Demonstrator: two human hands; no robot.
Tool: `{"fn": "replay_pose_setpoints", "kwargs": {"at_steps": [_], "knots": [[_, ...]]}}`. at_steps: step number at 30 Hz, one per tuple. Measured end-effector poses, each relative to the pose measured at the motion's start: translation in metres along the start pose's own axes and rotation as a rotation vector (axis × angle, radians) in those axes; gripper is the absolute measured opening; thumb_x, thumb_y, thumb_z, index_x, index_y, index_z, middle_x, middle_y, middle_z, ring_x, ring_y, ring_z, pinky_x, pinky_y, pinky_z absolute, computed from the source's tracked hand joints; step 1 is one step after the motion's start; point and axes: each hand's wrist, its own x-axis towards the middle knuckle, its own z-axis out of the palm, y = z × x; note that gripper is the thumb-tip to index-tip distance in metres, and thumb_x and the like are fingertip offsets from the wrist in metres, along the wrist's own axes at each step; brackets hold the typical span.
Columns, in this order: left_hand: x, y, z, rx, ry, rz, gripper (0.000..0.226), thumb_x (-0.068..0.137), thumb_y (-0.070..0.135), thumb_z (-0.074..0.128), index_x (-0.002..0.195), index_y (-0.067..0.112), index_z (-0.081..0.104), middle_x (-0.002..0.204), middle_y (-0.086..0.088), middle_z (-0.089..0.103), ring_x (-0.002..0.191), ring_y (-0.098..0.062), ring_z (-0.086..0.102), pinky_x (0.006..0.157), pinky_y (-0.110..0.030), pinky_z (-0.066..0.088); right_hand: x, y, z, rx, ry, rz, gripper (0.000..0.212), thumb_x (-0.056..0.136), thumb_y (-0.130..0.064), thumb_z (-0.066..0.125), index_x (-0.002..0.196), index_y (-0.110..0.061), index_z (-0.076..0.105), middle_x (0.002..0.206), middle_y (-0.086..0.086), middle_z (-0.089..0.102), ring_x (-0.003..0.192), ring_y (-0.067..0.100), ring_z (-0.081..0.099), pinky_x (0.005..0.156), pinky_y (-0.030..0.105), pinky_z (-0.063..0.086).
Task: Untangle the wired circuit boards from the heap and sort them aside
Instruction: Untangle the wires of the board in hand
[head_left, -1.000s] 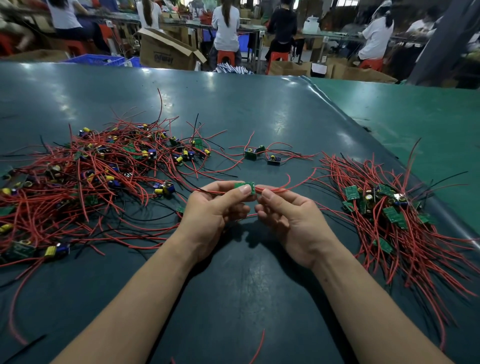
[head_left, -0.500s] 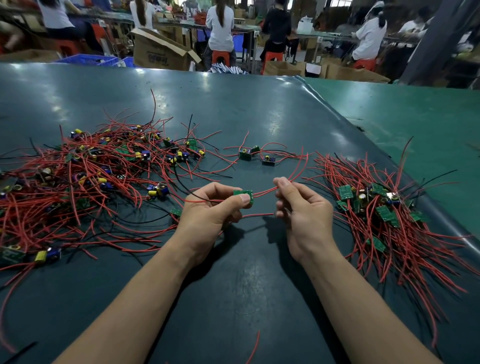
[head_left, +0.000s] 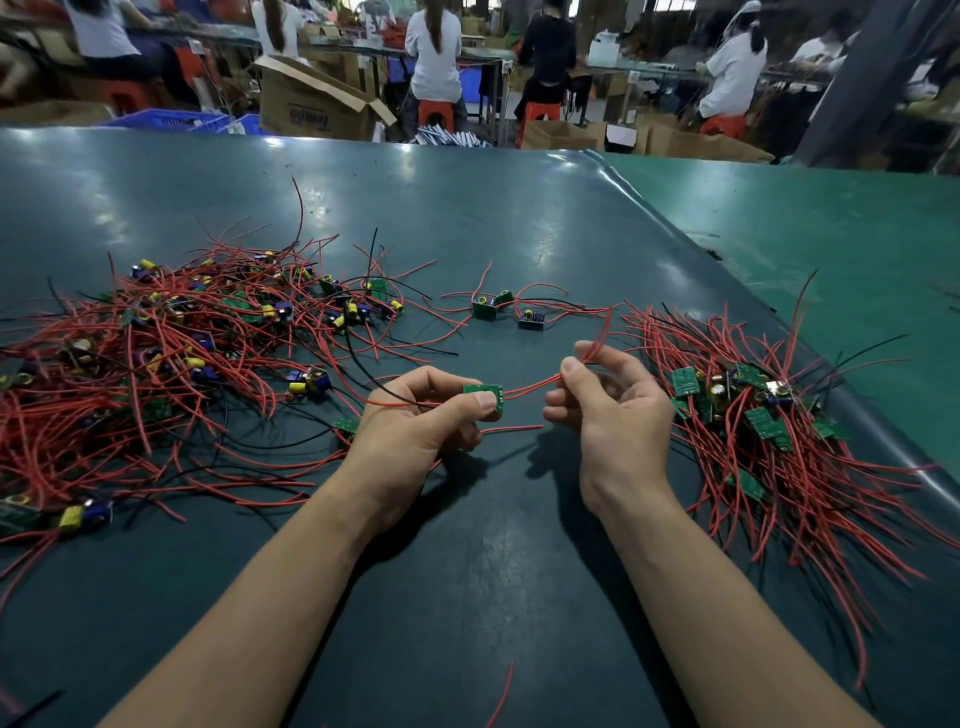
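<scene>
Two hands work at frame centre. My left hand (head_left: 415, 431) pinches a small flat green circuit board (head_left: 484, 393), steadying it, while my right hand (head_left: 613, 410) pinches its thin, flexible red wire (head_left: 535, 387) to draw it free. Tangled heap (head_left: 171, 364) lies left; sorted pile (head_left: 769, 431) lies right.
</scene>
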Motion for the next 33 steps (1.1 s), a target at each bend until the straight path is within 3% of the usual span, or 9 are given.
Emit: {"fn": "replay_pose_setpoints", "kwargs": {"at_steps": [11,16,20,24,28,31,33], "knots": [[-0.002,0.001,0.002,0.032,0.003,-0.001,0.009,0.076,0.000,0.072,0.082,0.002,0.065,0.078,-0.020,0.070,0.049,-0.014,0.051,0.053,-0.020,0.046,0.005,-0.003,-0.007,-0.031,0.041,-0.020,0.011,0.097,0.001,0.051,0.096,-0.010,0.053,0.052,0.004,0.063,0.041,0.018,0.061,0.040,0.024,0.049],[-0.001,0.002,0.001,0.023,0.011,-0.003,0.010,0.076,0.000,0.072,0.083,0.001,0.064,0.078,-0.020,0.069,0.049,-0.014,0.051,0.052,-0.020,0.045,0.009,-0.006,-0.008,-0.080,0.096,-0.084,0.010,0.096,-0.004,0.058,0.088,-0.009,0.058,0.062,0.005,0.067,0.044,0.017,0.063,0.040,0.023,0.049],[-0.002,0.003,0.001,0.034,0.002,-0.006,0.010,0.079,0.000,0.071,0.086,0.000,0.064,0.079,-0.019,0.070,0.050,-0.014,0.051,0.053,-0.020,0.046,0.013,-0.012,-0.008,0.212,0.137,0.142,0.010,0.096,0.000,0.054,0.095,-0.008,0.060,0.063,0.008,0.068,0.043,0.009,0.058,0.041,0.016,0.045],[-0.002,0.003,0.002,0.024,0.001,-0.018,0.007,0.081,-0.001,0.069,0.084,0.002,0.064,0.079,-0.017,0.071,0.050,-0.013,0.052,0.054,-0.020,0.047,0.013,-0.017,-0.015,0.483,0.081,0.398,0.019,0.100,-0.003,0.046,0.087,-0.014,0.055,0.060,0.006,0.068,0.035,0.001,0.045,0.033,0.010,0.032],[-0.003,0.005,0.002,0.006,-0.010,-0.013,0.011,0.072,0.007,0.074,0.080,0.005,0.066,0.078,-0.017,0.071,0.050,-0.013,0.052,0.053,-0.020,0.047,0.012,-0.014,-0.013,0.342,0.111,0.269,0.015,0.099,-0.004,0.049,0.089,-0.015,0.053,0.059,0.005,0.069,0.035,0.004,0.047,0.031,0.013,0.026],[-0.002,0.006,0.001,-0.073,0.031,-0.018,0.016,0.064,0.016,0.075,0.076,0.010,0.066,0.076,-0.014,0.071,0.050,-0.011,0.053,0.051,-0.018,0.047,0.008,-0.012,-0.011,0.301,0.106,0.201,0.008,0.098,-0.020,0.056,0.094,-0.014,0.052,0.072,0.006,0.074,0.041,0.009,0.058,0.032,0.014,0.029],[0.000,0.006,-0.001,-0.131,0.061,-0.032,0.017,0.064,0.017,0.074,0.078,0.012,0.066,0.075,-0.011,0.072,0.050,-0.010,0.054,0.051,-0.017,0.047,0.004,-0.011,-0.010,0.268,0.006,0.307,0.032,0.087,-0.040,0.063,0.101,-0.012,0.056,0.083,0.005,0.076,0.050,0.010,0.063,0.035,0.014,0.033]]}}
